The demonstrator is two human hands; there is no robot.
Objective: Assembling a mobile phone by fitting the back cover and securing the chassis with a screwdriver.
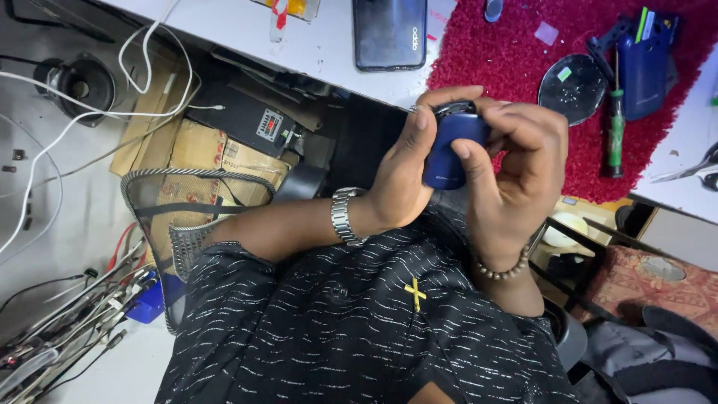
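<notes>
Held a small dark-blue device, phone-like, close to the chest, above the edge of the white workbench. Left hand, with a metal wristwatch, wrapped round the device's left flank, thumb up along the side and forefinger curled over the top end. Right hand, with a bead bracelet, closed on the opposite flank, fingertips pressed onto the blue back and the top edge. Both hands clamped on the same device, so neither nearer than the other; device lodged between the two palms. Long axis stood roughly upright in the view, leaning slightly, top end toward the bench and bottom end toward the black patterned shirt. Could not tell whether the dark top part was a loosened cover or a fixed piece. Elsewhere on the bench: a black smartphone lying flat, a red mat, a green-handled screwdriver, a blue tool holder, and scissors at the right edge. White cables trailed over the floor.
</notes>
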